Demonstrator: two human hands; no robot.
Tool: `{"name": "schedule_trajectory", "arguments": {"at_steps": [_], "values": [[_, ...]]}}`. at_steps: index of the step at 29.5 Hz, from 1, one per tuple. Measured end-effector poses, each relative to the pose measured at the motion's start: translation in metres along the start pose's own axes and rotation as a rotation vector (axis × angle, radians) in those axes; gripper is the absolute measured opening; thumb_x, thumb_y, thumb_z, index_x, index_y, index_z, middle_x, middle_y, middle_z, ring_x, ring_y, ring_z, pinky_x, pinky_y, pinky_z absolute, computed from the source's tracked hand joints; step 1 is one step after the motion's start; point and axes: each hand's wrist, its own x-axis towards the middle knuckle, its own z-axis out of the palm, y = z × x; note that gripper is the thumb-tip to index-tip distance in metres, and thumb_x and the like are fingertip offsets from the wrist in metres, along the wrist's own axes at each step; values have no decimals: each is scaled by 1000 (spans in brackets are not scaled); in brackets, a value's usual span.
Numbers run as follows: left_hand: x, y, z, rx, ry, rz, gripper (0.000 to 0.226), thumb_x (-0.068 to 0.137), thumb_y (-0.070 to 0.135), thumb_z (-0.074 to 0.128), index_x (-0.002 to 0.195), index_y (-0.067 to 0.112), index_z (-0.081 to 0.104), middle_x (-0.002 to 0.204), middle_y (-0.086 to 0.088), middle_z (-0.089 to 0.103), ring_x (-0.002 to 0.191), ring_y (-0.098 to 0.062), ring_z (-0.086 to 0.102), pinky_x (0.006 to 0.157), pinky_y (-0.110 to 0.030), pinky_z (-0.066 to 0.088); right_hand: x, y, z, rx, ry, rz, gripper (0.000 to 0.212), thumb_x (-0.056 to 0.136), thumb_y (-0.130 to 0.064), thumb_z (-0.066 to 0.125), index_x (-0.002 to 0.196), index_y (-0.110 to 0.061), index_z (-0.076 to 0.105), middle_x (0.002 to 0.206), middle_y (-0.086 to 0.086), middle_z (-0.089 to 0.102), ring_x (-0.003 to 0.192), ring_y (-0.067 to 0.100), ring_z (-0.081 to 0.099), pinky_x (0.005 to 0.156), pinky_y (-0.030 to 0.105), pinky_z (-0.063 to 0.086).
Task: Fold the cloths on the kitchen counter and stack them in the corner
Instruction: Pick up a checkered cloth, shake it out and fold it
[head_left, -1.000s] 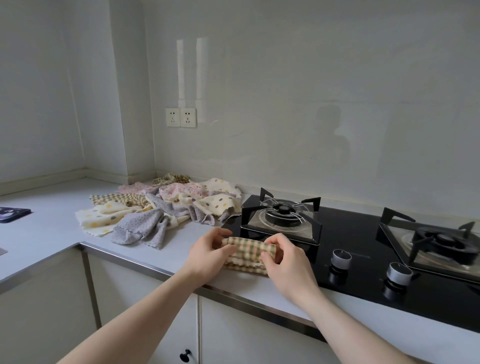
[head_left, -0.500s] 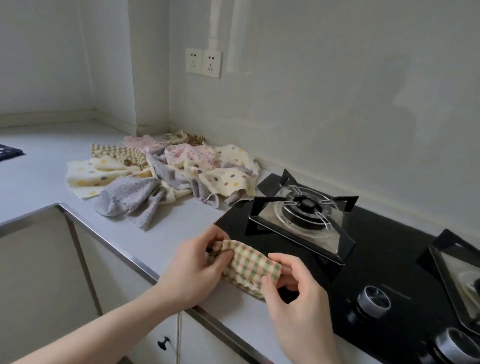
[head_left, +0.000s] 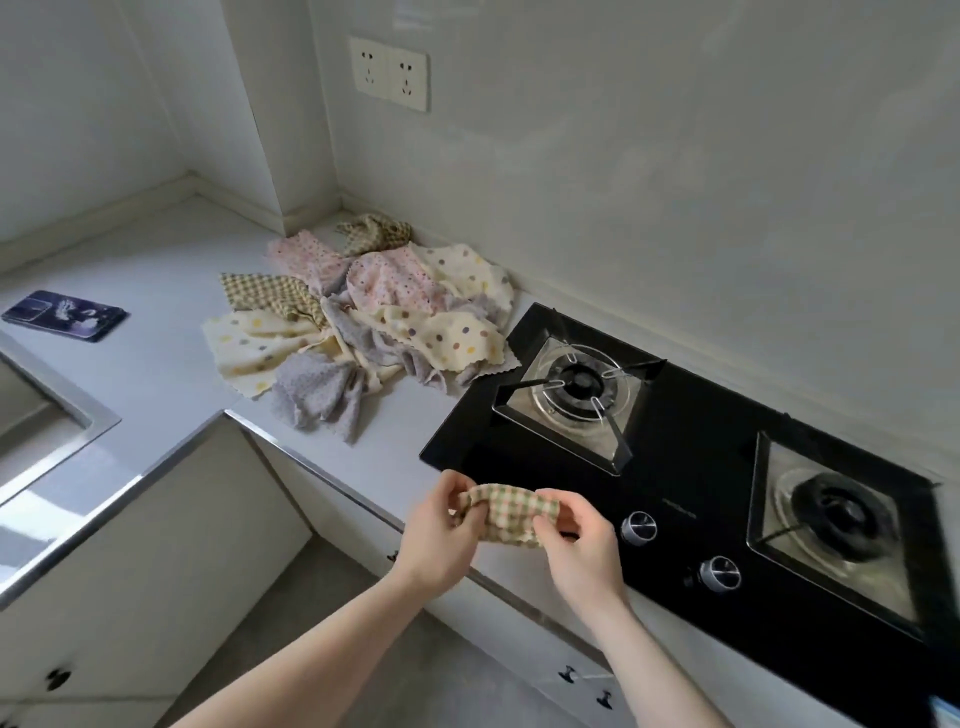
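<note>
Now, in the head view, we hold 1 folded checked cloth (head_left: 511, 514) just above the bench (head_left: 156, 364) edge, beside the hob (head_left: 701, 467). Our left hand (head_left: 441, 530) pinches its left end and our right hand (head_left: 576, 540) pinches its right. Farther left, the heap of cloths (head_left: 363, 322) lies unfolded near the corner, where no stack shows. We judge the task barely begun.

- You hold a green, pink and cream checked cloth (head_left: 511, 513) at lower centre.
- Your pile (head_left: 363, 317) at centre left mixes cream polka-dot, pink dotted, lilac and olive checked cloths.
- Your hob (head_left: 727, 452) at right is black.
</note>
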Motion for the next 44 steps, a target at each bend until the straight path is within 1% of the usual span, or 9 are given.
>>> {"name": "schedule_trajectory", "arguments": {"at_steps": [5,11,16,20,28,31,33,36,44], "values": [[-56,73,-25,-31,-192,27,9,94,33,69,92,28,62,85,8,69,79,-9,64,72,-30,56,-72,-57,-72,11,-79,68,14,95,-16,70,106,-26,73,100,-8,78,96,6,72,87,29,58],[-66,149,6,61,-434,196,23,99,40,63,87,22,55,69,7,56,59,-4,48,54,-21,41,-121,-67,-143,50,70,138,8,96,-28,69,103,-24,70,98,-7,77,93,8,73,86,33,57],[-69,200,58,168,-560,286,21,98,45,64,92,26,58,74,-1,67,61,-10,55,59,-35,48,-145,-64,-207,94,198,171,14,95,-31,70,105,-22,68,96,-6,77,90,6,73,73,22,53],[-73,246,113,222,-664,363,16,98,44,63,99,30,59,88,-2,72,80,-26,69,71,-47,58,-157,-44,-269,144,295,170,17,93,-31,73,107,-23,68,98,-7,77,92,5,73,72,19,53],[-121,321,268,304,-705,495,14,98,34,66,108,24,63,94,8,71,85,-9,70,77,-29,60,-202,12,-420,87,377,250,8,91,-22,73,99,-24,70,92,-9,77,85,4,72,70,21,51],[-142,338,327,404,-697,539,12,96,33,68,100,23,62,87,7,70,81,-13,67,76,-33,59,-221,34,-476,38,382,291,1,92,-21,71,93,-21,71,85,-7,77,78,5,72,67,20,51],[-151,346,357,445,-679,545,12,93,32,70,98,23,62,85,8,69,81,-13,66,77,-37,59,-225,47,-505,6,365,320,8,92,-22,71,93,-14,70,84,-1,77,78,11,73,69,24,51],[-157,355,389,467,-676,522,14,93,34,71,99,23,63,85,8,70,81,-13,67,78,-37,60,-222,64,-533,24,370,366,12,91,-21,68,94,-10,68,83,3,76,78,15,73,69,31,52],[-135,367,439,536,-737,491,13,92,40,69,101,31,66,89,12,70,85,-7,67,83,-35,60,-202,112,-557,130,452,445,10,94,-20,64,100,-13,66,82,3,77,78,16,74,72,31,53]]}}
